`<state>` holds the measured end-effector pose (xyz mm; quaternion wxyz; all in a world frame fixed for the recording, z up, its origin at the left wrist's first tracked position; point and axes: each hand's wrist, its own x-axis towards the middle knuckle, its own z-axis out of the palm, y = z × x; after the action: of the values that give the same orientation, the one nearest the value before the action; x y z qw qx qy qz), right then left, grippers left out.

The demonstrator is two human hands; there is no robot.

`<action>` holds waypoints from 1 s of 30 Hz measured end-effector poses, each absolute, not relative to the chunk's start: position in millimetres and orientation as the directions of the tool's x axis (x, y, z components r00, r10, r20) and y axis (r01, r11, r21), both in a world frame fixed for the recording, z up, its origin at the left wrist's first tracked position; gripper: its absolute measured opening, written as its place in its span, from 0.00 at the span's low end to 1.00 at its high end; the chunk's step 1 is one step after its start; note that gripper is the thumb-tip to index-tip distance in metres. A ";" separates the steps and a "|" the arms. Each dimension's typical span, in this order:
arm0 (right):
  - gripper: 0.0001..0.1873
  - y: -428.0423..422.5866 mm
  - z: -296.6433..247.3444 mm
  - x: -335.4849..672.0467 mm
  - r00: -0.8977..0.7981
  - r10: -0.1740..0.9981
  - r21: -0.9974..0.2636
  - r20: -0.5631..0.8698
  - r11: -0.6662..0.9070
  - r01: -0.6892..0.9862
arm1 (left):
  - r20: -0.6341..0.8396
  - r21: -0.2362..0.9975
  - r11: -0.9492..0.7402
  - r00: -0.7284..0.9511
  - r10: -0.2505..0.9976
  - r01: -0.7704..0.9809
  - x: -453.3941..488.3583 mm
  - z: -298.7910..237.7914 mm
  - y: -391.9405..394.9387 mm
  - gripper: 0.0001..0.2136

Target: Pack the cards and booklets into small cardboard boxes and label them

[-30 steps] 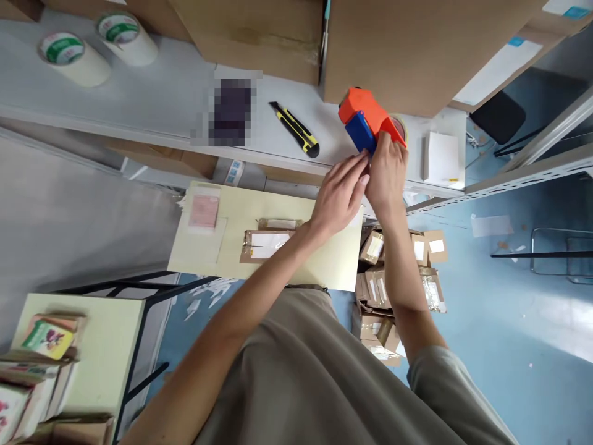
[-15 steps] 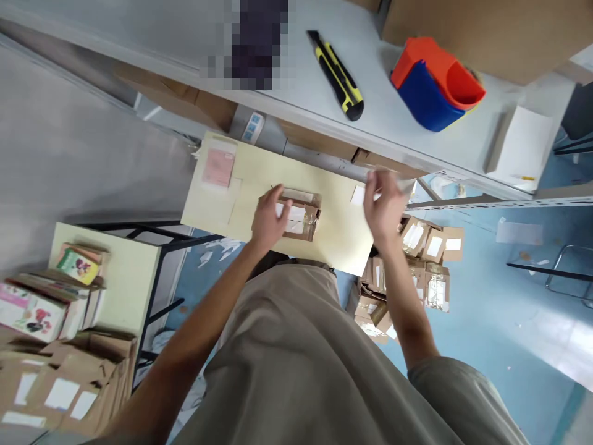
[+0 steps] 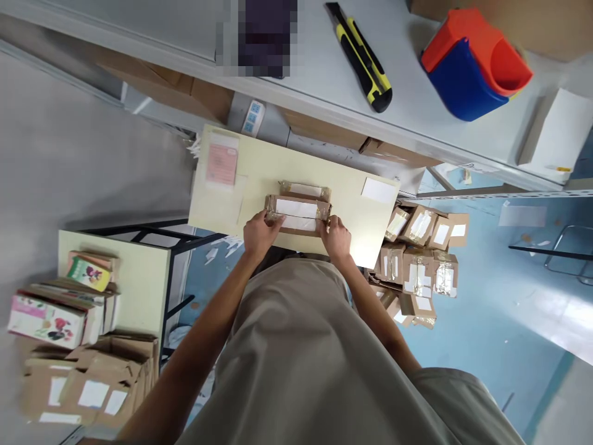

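Moved: the right hand (image 3: 336,238) came down from the air onto the small brown cardboard parcel (image 3: 298,214), which has a white label on top and clear tape around it; the left hand (image 3: 259,233) slid to its other end.
Hands: each one pinches one short end of the parcel with fingers curled over the edge, left at 9 o'clock, right at 3 o'clock.
Place: the parcel lies flat on the pale yellow tabletop (image 3: 264,167), at 6 o'clock from its middle, near the front edge.
Handling: it looks light and stiff, not fragile; the tape is probably slippery, so the cardboard ends seem the better hold.
Count, tabletop: two parcels, the second taped parcel (image 3: 304,189) just behind at 12 o'clock; one pink paper slip (image 3: 221,164) at 10 o'clock; one white blank label (image 3: 378,190) at 2 o'clock.
Count, shelf: on the grey metal shelf (image 3: 162,31), one yellow-and-black utility knife (image 3: 364,57) at 1 o'clock and one orange-and-blue tape dispenser (image 3: 472,68) at 2 o'clock.
Count, floor: a heap of similar brown parcels (image 3: 419,259) at 4 o'clock, about ten, some hidden.
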<state>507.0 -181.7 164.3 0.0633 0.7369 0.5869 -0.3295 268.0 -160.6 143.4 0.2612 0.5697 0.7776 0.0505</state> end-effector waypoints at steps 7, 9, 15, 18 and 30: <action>0.17 -183.4 148.9 515.0 0.110 0.842 -0.471 -0.528 -0.397 0.788 | -0.449 0.525 0.366 -0.116 0.886 0.768 238.9 134.5 -131.4 0.10; 0.16 -186.4 153.0 514.7 0.134 0.858 -0.488 -0.496 -0.403 0.775 | -0.456 0.550 0.344 -0.072 0.887 0.761 231.7 136.2 -126.7 0.10; 0.13 -205.8 166.2 516.0 0.264 0.930 -0.595 -0.257 -0.367 0.715 | -0.377 0.763 0.270 0.065 0.924 0.587 206.1 135.3 -129.1 0.12; 0.11 -213.7 152.1 513.2 0.274 0.931 -0.620 -0.242 -0.366 0.694 | -0.332 0.838 0.253 0.084 0.940 0.484 197.4 122.1 -132.7 0.11; 0.19 -195.7 83.6 500.7 0.308 0.811 -0.611 -0.497 -0.579 0.540 | -0.535 0.723 0.453 0.007 0.845 0.521 172.7 60.6 -113.5 0.12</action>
<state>500.7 -195.7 83.6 -0.1678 0.7911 0.4271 -0.4045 172.7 -113.5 60.6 0.5057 0.4977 0.6862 0.1602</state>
